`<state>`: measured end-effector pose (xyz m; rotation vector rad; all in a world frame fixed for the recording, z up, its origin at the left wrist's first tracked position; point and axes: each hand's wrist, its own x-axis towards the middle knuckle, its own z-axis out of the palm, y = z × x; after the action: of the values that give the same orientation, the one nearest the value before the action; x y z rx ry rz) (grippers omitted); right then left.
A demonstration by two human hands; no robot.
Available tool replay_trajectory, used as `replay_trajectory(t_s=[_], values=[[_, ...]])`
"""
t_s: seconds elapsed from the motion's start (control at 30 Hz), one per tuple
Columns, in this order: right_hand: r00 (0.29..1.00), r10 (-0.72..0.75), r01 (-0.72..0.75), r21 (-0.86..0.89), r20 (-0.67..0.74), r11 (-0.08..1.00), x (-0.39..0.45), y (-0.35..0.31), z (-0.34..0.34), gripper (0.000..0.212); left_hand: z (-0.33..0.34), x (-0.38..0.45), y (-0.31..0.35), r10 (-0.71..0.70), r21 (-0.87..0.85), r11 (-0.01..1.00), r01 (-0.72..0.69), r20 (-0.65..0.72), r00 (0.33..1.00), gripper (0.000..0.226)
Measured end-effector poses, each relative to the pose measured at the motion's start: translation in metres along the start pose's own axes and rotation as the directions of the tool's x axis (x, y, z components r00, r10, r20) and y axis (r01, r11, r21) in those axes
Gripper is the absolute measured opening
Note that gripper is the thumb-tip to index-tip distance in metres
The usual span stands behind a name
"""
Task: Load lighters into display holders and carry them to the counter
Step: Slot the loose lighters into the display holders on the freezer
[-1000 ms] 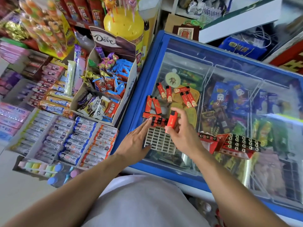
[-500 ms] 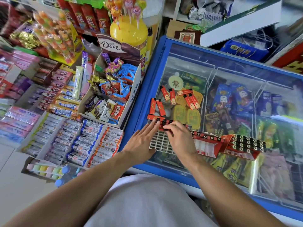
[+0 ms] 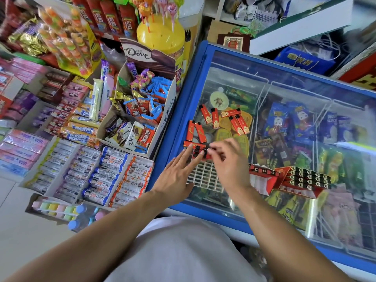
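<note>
Head view: looking down on a blue-framed glass freezer lid (image 3: pixel 198 82), both hands at its near-left part.
Left hand (image 3: pixel 179 171): fingers straight and spread, flat on the left edge of the white grid holder (image 3: pixel 205 176); fingertips touch the lighters already slotted in. Grips nothing.
Right hand (image 3: pixel 230 161): fingers curled, thumb and forefinger pinching at a lighter in the loaded row (image 3: pixel 200 152), just past the left fingertips. Grip looks closed on it, though the fingers partly hide the contact.
Loaded row: red bodies with black tops, standing in the far row of the grid, tops up; the row runs left-right.
Grid holder: white plastic lattice, lying flat under and between both hands; near rows show open cells.
Loose lighters (image 3: pixel 223 120): red with gold print, black caps, lying flat on the glass beyond the hands; long axes mostly point away from the person, one lies crosswise. Two more (image 3: pixel 196 132) lie just beyond the left fingertips, roughly parallel.
Filled holder (image 3: pixel 305 178): right of the right hand, red card tray, tilted, rows of black lighter tops showing.
Second red tray (image 3: pixel 262 176): between the right wrist and the filled holder, one row of tops.
Left of left hand: a Dove chocolate box (image 3: pixel 142 110).
</note>
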<state>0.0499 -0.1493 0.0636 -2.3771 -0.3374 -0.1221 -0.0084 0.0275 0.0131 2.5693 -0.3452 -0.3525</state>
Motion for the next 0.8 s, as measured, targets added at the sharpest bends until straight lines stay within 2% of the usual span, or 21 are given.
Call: replay_trajectory(t_s=[0.07,0.1,0.17,0.23,0.3,0.43,0.57,0.63,0.73,0.8], values=[[0.997,0.04,-0.042,-0.035,-0.059,0.999,0.024,0.001,-0.01,0.008,0.001,0.001,0.004,0.023,0.079,0.997,-0.025,0.024,0.999,0.101],[0.997,0.076,-0.078,-0.061,-0.034,0.995,0.039,0.003,-0.01,0.01,0.001,0.002,0.007,0.017,0.127,0.992,-0.025,0.06,0.998,0.1],[0.972,0.191,-0.176,-0.114,0.137,0.978,0.071,0.008,-0.001,0.014,0.002,0.004,0.012,-0.012,0.208,0.978,-0.015,0.13,0.991,0.099],[0.889,0.323,-0.268,-0.202,0.324,0.942,0.094,0.015,0.02,0.021,0.001,0.005,0.013,-0.034,0.242,0.97,-0.008,0.168,0.985,0.1],[0.819,0.407,-0.301,-0.301,0.404,0.905,0.11,0.025,0.045,0.033,-0.002,0.006,0.013,-0.04,0.239,0.971,-0.005,0.185,0.982,0.102],[0.769,0.515,-0.358,-0.412,0.378,0.838,0.128,0.028,0.075,0.031,-0.005,0.007,0.015,-0.054,0.145,0.989,0.022,0.219,0.974,0.105],[0.719,0.565,-0.379,-0.453,0.405,0.807,0.14,0.027,0.073,0.038,-0.003,0.006,0.013,-0.05,0.1,0.994,0.03,0.205,0.977,0.106],[0.725,0.539,-0.395,-0.382,0.428,0.836,0.138,0.026,0.053,0.045,-0.002,0.006,0.013,-0.045,0.121,0.992,0.022,0.188,0.981,0.105],[0.84,0.37,-0.319,-0.189,0.398,0.929,0.117,0.026,0.001,0.049,0.0,0.006,0.016,-0.03,0.148,0.989,0.012,0.124,0.992,0.1],[0.899,0.287,-0.263,-0.118,0.33,0.958,0.092,0.034,-0.036,0.044,0.002,0.006,0.02,0.01,0.155,0.988,-0.02,0.067,0.998,0.1]])
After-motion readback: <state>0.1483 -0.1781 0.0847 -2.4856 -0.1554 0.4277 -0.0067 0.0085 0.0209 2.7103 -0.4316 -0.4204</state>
